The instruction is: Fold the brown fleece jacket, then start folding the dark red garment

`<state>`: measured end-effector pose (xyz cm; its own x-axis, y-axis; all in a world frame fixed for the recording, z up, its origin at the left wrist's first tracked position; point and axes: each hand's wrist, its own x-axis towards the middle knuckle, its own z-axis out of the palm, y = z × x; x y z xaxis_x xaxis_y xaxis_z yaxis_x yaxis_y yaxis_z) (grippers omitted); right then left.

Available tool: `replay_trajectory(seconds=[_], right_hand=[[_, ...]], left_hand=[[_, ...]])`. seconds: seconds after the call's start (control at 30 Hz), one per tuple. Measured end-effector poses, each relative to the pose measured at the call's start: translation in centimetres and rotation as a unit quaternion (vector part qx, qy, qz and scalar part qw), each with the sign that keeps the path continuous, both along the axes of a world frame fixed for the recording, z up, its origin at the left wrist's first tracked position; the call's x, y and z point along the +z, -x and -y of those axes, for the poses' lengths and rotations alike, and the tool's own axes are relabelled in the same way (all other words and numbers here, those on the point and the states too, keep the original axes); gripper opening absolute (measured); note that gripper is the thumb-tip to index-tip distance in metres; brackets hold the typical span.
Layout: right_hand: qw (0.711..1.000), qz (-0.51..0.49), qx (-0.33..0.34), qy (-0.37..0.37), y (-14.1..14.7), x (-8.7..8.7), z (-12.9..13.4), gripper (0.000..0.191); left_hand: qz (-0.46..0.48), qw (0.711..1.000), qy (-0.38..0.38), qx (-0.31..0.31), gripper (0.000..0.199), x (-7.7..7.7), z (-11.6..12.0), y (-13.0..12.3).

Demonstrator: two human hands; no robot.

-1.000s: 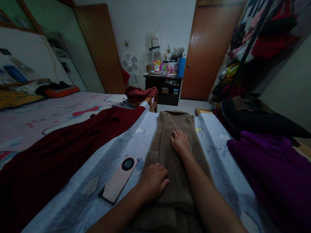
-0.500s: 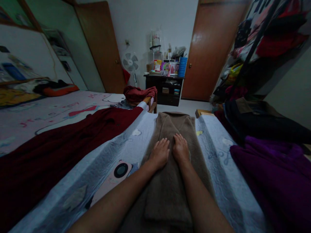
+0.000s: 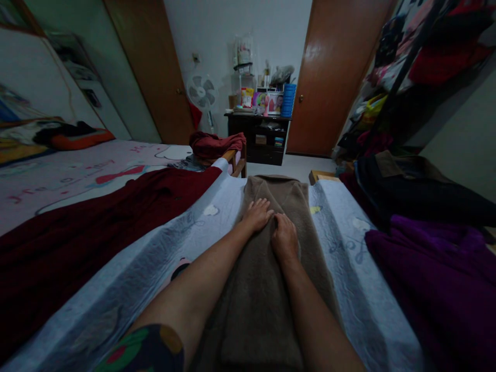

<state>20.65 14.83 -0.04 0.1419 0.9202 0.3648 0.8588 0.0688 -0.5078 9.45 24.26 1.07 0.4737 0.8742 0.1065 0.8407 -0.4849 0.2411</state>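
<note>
A brown fleecy garment (image 3: 256, 294) lies lengthwise, folded narrow, on a pale patterned bed cover (image 3: 209, 227). My left hand (image 3: 258, 214) rests flat on its upper part, fingers stretched out and a little apart. Just to the right and slightly nearer, my right hand (image 3: 285, 237) lies on the same garment with its fingers bent and their tips on the cloth; whether it pinches any fabric is too dark to tell. The two hands almost touch at the fingertips.
A dark red garment (image 3: 116, 222) spreads along the left. Purple clothing (image 3: 434, 279) and a dark folded garment (image 3: 422, 191) lie at the right. Beyond the bed stand a fan (image 3: 202, 92) and a black cabinet (image 3: 263, 139).
My left hand has slid forward over the brown garment, and a patterned sleeve now shows at lower left. My right hand's fingers are more bent. The view has shifted slightly.
</note>
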Motion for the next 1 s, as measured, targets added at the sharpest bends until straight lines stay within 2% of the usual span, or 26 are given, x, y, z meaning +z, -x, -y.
replay_trajectory(seconds=[0.13,0.33,0.63,0.73,0.83,0.9,1.0], right_hand=[[0.998,-0.059,-0.017,-0.018,0.0,0.0,-0.2,0.049],[0.991,-0.118,-0.035,-0.048,-0.1,0.1,-0.5,0.051],[0.993,-0.095,-0.041,-0.054,-0.2,0.4,-0.3,0.050],[0.992,-0.095,-0.016,-0.081,-0.1,0.9,-0.1,0.051],[0.989,-0.090,0.048,-0.108,0.0,1.3,0.0,0.055],[0.988,-0.074,0.090,-0.102,0.1,1.2,-0.1,0.056],[0.992,-0.021,0.110,-0.056,0.3,0.8,-0.3,0.050]], left_hand=[[-0.007,0.999,0.000,-0.035,0.058,-0.3,1.7,0.1],[-0.028,0.996,0.029,-0.073,0.068,-0.3,6.4,1.0],[-0.033,0.996,0.027,-0.077,0.071,-0.4,11.6,2.3],[-0.026,0.996,0.018,-0.080,0.071,-0.2,12.9,2.7],[-0.021,0.996,0.008,-0.083,0.073,0.0,14.0,3.2],[-0.016,0.996,-0.004,-0.083,0.073,0.0,14.7,3.5],[-0.010,0.997,-0.023,-0.075,0.071,-0.2,15.4,4.0]])
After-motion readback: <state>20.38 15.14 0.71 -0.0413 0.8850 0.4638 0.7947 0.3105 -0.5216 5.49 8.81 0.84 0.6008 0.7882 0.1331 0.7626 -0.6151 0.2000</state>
